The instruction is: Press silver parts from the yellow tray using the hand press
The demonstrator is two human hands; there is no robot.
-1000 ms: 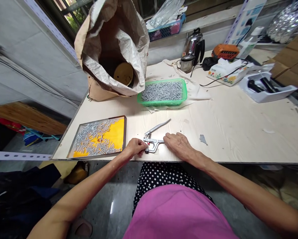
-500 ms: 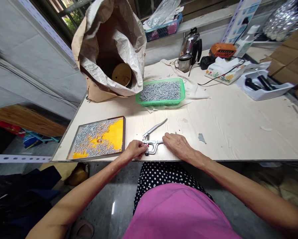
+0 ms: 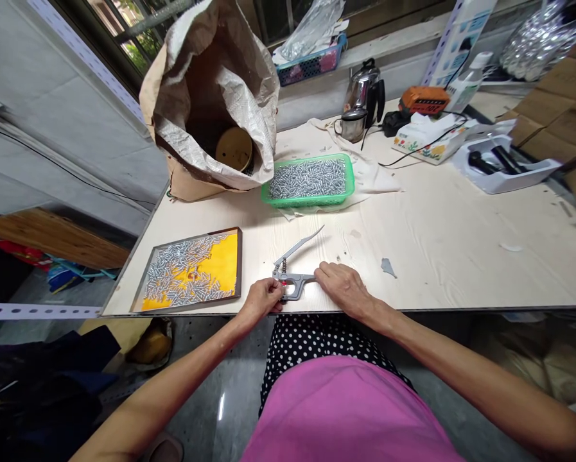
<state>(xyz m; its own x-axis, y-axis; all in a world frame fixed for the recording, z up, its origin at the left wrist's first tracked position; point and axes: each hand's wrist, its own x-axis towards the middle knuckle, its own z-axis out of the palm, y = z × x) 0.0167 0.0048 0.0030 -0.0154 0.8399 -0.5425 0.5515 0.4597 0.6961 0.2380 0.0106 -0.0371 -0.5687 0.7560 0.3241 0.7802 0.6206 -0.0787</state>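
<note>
A pair of grey metal snap-fastener pliers (image 3: pixel 295 278) lies on the table near its front edge, its upper handle raised and a coil spring showing at the jaw. My right hand (image 3: pixel 343 286) is closed around the end of the lower handle. At the jaw end, my left hand (image 3: pixel 263 297) has thumb and fingers pinched together beside a small red part; whatever sits between the fingertips is too small to make out. Left of that hand lies a shallow tray (image 3: pixel 240 263) with a yellow bottom, holding many small silver metal pieces (image 3: pixel 176 263).
Behind the pliers stands a green plastic basket (image 3: pixel 311 200) full of similar silver pieces. A big open woven sack (image 3: pixel 249 96) stands at the back left. Farther right are a metal kettle (image 3: pixel 362 90), a cup (image 3: pixel 352 125), an orange battery (image 3: pixel 423 100), a tissue box (image 3: pixel 427 144) and a white tray (image 3: pixel 509 179).
My left hand's fingertips have shifted slightly at the jaw end of the pliers. The right hand keeps its hold on the handle. The whole view has moved a little.
</note>
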